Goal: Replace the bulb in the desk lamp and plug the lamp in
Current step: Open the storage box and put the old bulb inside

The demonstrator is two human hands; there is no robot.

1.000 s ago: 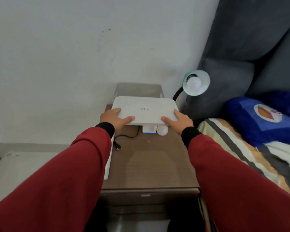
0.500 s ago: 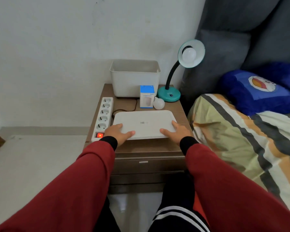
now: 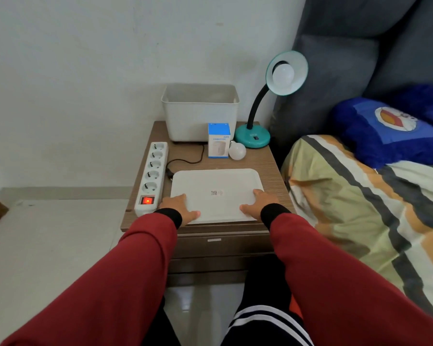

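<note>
A teal desk lamp [image 3: 253,137] stands at the back right of the wooden nightstand [image 3: 270,166], its shade turned toward me with a white bulb [image 3: 283,73] in the socket. A loose white bulb [image 3: 237,151] lies beside a blue and white bulb box [image 3: 218,141]. The lamp's black cord and plug [image 3: 170,172] lie next to the white power strip [image 3: 151,176], whose red switch glows. A flat white lid [image 3: 216,193] lies on the nightstand's front. My left hand [image 3: 179,208] grips its near left corner and my right hand [image 3: 256,204] its near right corner.
An open white plastic bin [image 3: 200,112] stands at the back of the nightstand against the wall. A bed with a striped blanket [image 3: 360,208], a blue pillow [image 3: 385,131] and a grey headboard [image 3: 360,58] lies to the right. Pale floor tiles [image 3: 48,245] are to the left.
Both hands brought the white lid off the bin and down toward me, laying it flat on the nightstand's front. The view pulled back, and the bin, box and strip came into sight.
</note>
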